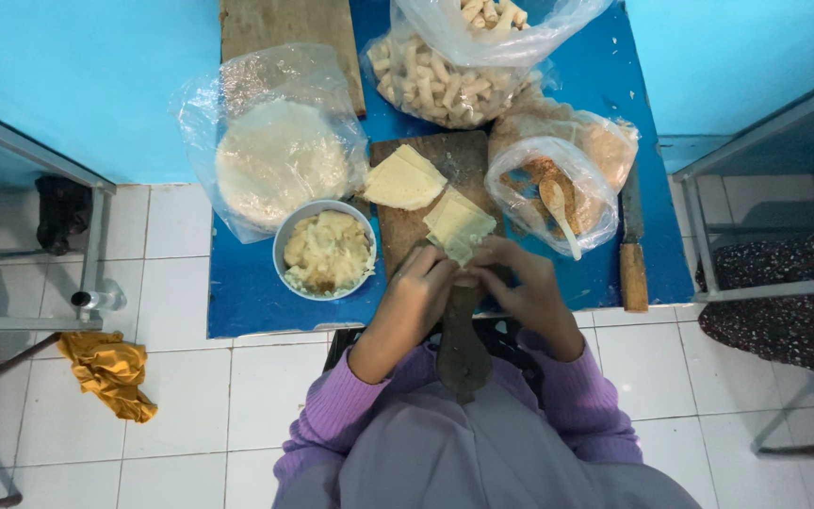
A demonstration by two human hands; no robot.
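Mustard-yellow crumpled cloth (pixel 110 374) lay on the white tiled floor (pixel 190 424) at the far left, below a small clear bottle (pixel 96 300) resting by a metal frame. Further right, a low blue table (pixel 247 302) carried a clear plastic bag of round pale wrapper sheets (pixel 280 160), with a worn wooden board (pixel 289 33) behind it. Just in front of the bag stood a pale round bowl of lumpy yellowish filling (pixel 327 252). Beside the bowl a dark wooden cutting board (pixel 459 155) held a folded stack of cream wrappers (pixel 402 179) and, nearer the person, a pale square wrapper (pixel 459 226) lying at the board's front part.

The left hand (pixel 416 297), in a purple sleeve, had its fingers curled together on the wrapper's near corner, and the right hand (pixel 520 283) met it there, fingers likewise bent and pinching the same edge; whether they clamped fully could not be told. Behind the board sat clear bags of finished pale rolls (pixel 445 80). To the right, an open bag of brown crumbs (pixel 544 184) held a wooden spoon (pixel 558 215), and a knife with a wooden handle (pixel 633 254) lay along the table's right edge. A patterned dark fabric (pixel 784 292) showed at the far right.
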